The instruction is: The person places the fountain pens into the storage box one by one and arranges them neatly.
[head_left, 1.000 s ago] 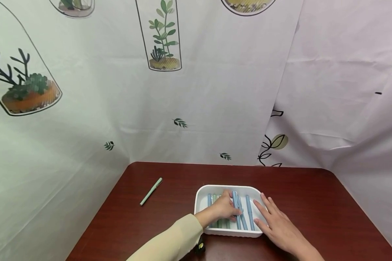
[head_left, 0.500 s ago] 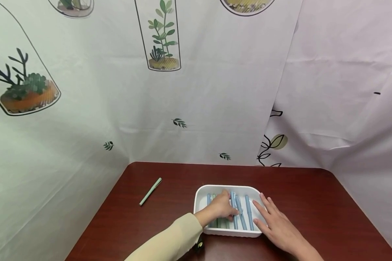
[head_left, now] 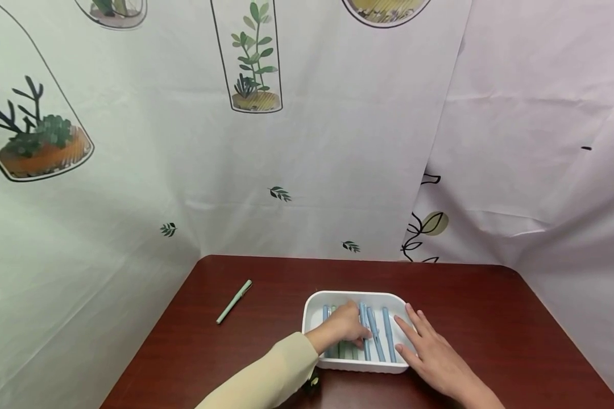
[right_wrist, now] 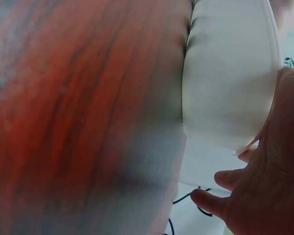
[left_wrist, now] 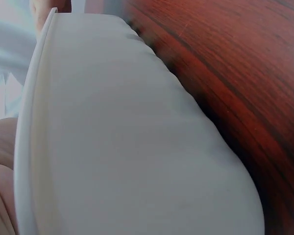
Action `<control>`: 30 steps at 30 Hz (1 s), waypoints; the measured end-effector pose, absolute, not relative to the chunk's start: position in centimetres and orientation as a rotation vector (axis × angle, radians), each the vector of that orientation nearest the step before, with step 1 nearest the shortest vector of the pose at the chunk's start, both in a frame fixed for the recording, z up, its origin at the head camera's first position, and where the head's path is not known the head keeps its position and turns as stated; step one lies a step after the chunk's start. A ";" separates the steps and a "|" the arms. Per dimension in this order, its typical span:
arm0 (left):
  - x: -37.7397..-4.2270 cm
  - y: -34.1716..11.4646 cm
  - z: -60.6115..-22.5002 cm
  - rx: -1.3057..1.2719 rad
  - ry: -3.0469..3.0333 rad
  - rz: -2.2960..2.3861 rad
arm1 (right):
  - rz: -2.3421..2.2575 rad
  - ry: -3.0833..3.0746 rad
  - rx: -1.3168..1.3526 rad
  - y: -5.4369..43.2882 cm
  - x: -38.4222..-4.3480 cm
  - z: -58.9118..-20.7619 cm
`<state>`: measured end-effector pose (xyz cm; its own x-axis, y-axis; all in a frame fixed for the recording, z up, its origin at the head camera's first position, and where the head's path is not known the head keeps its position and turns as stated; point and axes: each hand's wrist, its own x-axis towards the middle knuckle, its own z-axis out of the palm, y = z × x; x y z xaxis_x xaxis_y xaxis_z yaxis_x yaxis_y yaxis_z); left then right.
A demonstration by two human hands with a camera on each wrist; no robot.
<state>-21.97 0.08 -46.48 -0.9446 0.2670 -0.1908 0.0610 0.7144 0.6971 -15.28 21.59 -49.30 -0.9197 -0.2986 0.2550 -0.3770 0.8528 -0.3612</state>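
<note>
A white tray (head_left: 358, 368) on the table holds blue and green pens laid lengthwise. My left hand (head_left: 345, 325) reaches over its near rim, thumb and fingers around a blue pen (head_left: 362, 312). Right of it lie a slanted blue pen (head_left: 376, 338) and another blue pen (head_left: 389, 335). Several green pens (head_left: 341, 349) are partly hidden under the hand, beside a blue pen (head_left: 325, 312) at the left end. My right hand (head_left: 435, 352) rests with straight, spread fingers at the tray's right rim. Both wrist views mostly show the tray's outer wall (left_wrist: 127, 137).
A single green pen (head_left: 233, 302) lies on the dark red-brown table (head_left: 266, 346), left of the tray. Printed fabric (head_left: 307, 147) hangs behind the table and at both sides. A small dark object (head_left: 312, 382) shows under the left sleeve.
My left hand has shifted slightly left with the blue pen, widening the space between it and the slanted blue pen. The right hand stays at the rim.
</note>
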 end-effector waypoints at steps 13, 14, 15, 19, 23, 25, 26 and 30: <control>-22.1 0.8 -46.3 0.212 2.677 0.953 | 0.619 -2.839 0.535 21.7 -15.3 -49.4; -22.1 0.8 -46.4 0.214 2.682 0.946 | 0.620 -2.843 0.534 21.7 -15.3 -49.4; -22.1 0.9 -46.4 0.215 2.687 0.934 | 0.621 -2.846 0.534 21.7 -15.3 -49.4; -22.2 1.0 -46.3 0.214 2.698 0.893 | 0.623 -2.848 0.536 21.7 -15.4 -49.3; -22.2 1.2 -46.3 0.210 2.682 0.876 | 0.631 -2.843 0.539 21.6 -15.4 -49.2; -22.1 1.3 -46.3 0.213 2.680 0.867 | 0.633 -2.843 0.541 21.6 -15.3 -49.2; -22.1 1.3 -46.3 0.214 2.682 0.866 | 0.636 -2.842 0.543 21.6 -15.3 -49.2; -22.1 1.1 -46.1 0.231 2.681 0.894 | 0.634 -2.845 0.538 21.7 -15.3 -49.3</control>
<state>-22.14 1.05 -46.10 -0.9406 0.2454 -0.2346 0.0555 0.7929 0.6069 -15.28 21.69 -49.26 -0.9190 -0.3078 0.2464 -0.3833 0.8438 -0.3755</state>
